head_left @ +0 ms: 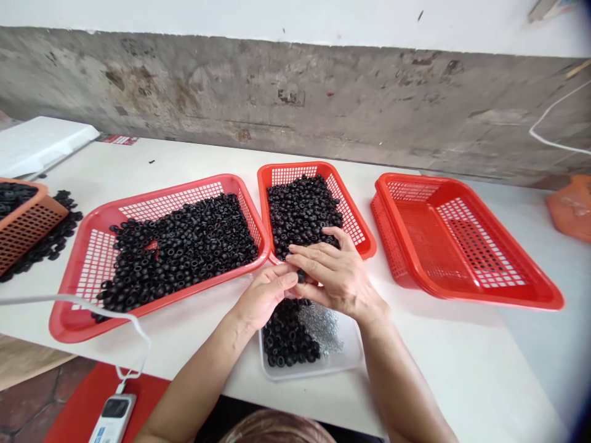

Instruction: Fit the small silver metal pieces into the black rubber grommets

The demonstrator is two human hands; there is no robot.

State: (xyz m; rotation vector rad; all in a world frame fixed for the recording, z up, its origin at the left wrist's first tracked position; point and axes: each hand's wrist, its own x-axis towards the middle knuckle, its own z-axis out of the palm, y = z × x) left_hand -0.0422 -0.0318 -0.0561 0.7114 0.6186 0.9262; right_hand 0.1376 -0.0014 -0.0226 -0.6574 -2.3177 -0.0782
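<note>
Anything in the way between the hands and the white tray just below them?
Nothing visible stands in the way. The left hand and right hand are right above the white tray, with its black rings and metal bits directly beneath them.

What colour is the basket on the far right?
The basket is bright red with gridded walls; it shows best in the head view.

Slim bare forearms (194,381) tapering into a bare left hand (265,296) and right hand (339,274)
</note>
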